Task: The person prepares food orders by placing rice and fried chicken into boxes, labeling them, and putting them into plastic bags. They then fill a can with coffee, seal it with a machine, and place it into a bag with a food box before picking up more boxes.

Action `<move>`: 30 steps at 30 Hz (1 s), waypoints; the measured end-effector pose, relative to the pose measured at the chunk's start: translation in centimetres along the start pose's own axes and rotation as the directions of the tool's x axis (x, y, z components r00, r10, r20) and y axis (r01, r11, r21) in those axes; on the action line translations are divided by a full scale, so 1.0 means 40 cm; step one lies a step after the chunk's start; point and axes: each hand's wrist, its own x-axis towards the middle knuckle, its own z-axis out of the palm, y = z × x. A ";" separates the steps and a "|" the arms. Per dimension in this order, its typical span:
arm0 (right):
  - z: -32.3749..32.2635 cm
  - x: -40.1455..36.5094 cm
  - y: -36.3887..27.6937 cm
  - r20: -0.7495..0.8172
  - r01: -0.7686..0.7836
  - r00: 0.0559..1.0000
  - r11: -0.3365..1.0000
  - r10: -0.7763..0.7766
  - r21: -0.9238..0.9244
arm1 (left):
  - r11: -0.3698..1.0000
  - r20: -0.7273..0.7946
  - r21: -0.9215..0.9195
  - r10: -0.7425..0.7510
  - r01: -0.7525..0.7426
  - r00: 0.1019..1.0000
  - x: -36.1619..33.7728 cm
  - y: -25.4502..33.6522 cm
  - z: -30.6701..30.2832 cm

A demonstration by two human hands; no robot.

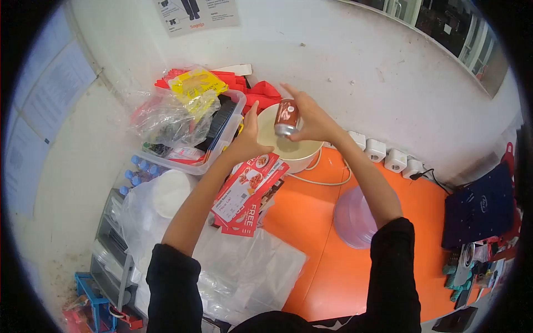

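Note:
My right hand (313, 119) is wrapped round a reddish-brown drink can (287, 115) with a silver rim at its lower end. The can is tilted slightly over a cream-coloured round tub (302, 161), whose inside shows below it. My left hand (248, 139) is on the tub's left side, thumb and fingers spread apart, with nothing between them. Red printed flyers (244, 194) with food pictures lie just below my left hand, partly behind the forearm.
A clear plastic bin (208, 164) full of bags and red cloth stands left of the tub. A pink translucent container (352, 219) sits on the orange table (300, 222). White sockets (376, 150) line the wall, with a cable nearby. Plastic sheets (250, 277) cover the near left.

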 end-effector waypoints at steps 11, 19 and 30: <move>0.136 -0.053 0.099 0.124 -0.203 0.971 0.979 0.205 -0.028 | 0.987 -0.201 0.157 0.061 -0.029 0.978 -0.373 0.293 -0.158; 0.139 -0.003 0.086 0.082 -0.279 0.957 0.960 0.280 -0.025 | 0.961 -0.463 -0.005 -0.246 0.275 0.852 -0.797 0.474 -0.175; 0.113 -0.083 0.038 -0.402 -0.437 0.853 0.876 0.332 -0.203 | 0.912 -0.490 -0.141 -0.403 0.386 0.773 -0.984 0.539 -0.150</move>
